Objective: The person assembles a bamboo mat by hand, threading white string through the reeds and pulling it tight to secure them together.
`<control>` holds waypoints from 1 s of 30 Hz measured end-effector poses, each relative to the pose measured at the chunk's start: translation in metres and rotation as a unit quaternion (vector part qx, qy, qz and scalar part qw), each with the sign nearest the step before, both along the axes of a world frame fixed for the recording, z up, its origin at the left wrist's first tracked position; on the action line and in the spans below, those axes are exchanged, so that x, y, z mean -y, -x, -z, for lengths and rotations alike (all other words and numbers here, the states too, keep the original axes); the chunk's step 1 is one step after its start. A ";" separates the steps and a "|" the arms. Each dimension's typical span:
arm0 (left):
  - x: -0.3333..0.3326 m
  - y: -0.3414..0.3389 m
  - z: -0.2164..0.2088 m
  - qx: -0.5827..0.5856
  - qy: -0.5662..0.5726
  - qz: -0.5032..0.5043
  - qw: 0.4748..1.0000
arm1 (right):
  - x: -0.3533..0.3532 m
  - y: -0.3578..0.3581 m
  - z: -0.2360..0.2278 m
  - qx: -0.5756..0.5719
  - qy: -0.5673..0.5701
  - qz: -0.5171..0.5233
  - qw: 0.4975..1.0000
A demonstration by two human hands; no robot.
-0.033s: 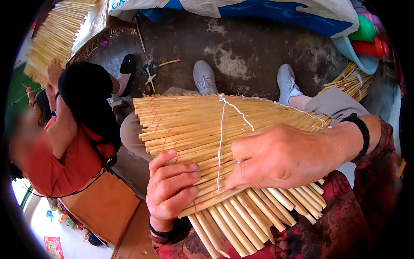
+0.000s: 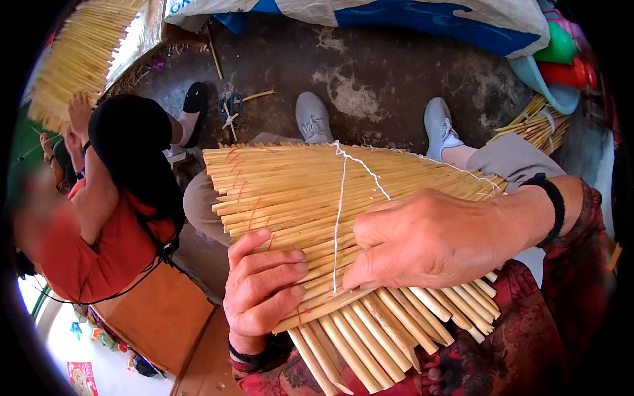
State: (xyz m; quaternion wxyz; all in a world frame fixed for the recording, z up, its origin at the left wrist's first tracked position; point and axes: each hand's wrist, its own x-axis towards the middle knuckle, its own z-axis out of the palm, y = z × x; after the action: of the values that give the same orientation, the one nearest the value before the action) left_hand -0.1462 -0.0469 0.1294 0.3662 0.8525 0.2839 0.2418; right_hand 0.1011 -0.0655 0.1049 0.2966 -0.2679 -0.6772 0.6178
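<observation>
A mat of stitched straw-coloured stalks (image 2: pixel 284 191) lies across my lap, fanning out toward the left. My left hand (image 2: pixel 264 284) grips its near left edge, fingers curled over the top and thumb hidden. Pressed low over the middle, my right hand (image 2: pixel 429 241) is closed, its index finger and thumb bent together; what they hold, if anything, is hidden. A white thread (image 2: pixel 339 228) runs from the far edge down to the stalks beside the right fingertips. Under the near edge, a lower row of thicker cut stalks (image 2: pixel 360 340) points toward me.
On the left sits another person in a red top (image 2: pixel 99 244), hands at a second stalk mat (image 2: pixel 86 59). Blue-handled scissors (image 2: pixel 231 105) and loose stalks lie on the floor. A bundle of stalks (image 2: pixel 538 125) and a light-blue basin (image 2: pixel 548 86) stand at the far right.
The other person's mat has shifted slightly left and down. The white thread on my mat leans a little differently; my hands have barely moved.
</observation>
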 end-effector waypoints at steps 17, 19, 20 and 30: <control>-0.005 -0.001 0.001 -0.003 0.001 0.010 1.000 | -0.012 -0.008 0.007 -0.044 0.006 -0.063 0.997; -0.005 0.001 0.002 0.004 0.008 0.005 1.000 | -0.014 -0.007 0.011 -0.068 0.010 -0.068 0.995; -0.006 0.000 0.002 0.004 0.007 0.006 1.000 | -0.015 -0.007 0.010 -0.068 0.010 -0.067 0.995; -0.010 0.000 0.004 0.011 0.001 0.014 1.000 | -0.022 -0.007 0.008 -0.068 0.043 -0.097 0.992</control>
State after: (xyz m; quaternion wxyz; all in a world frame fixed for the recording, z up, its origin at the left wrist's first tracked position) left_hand -0.1458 -0.0372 0.1257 0.3736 0.8533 0.2679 0.2458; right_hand 0.1083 -0.0437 0.0970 0.2688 -0.1711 -0.6514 0.6886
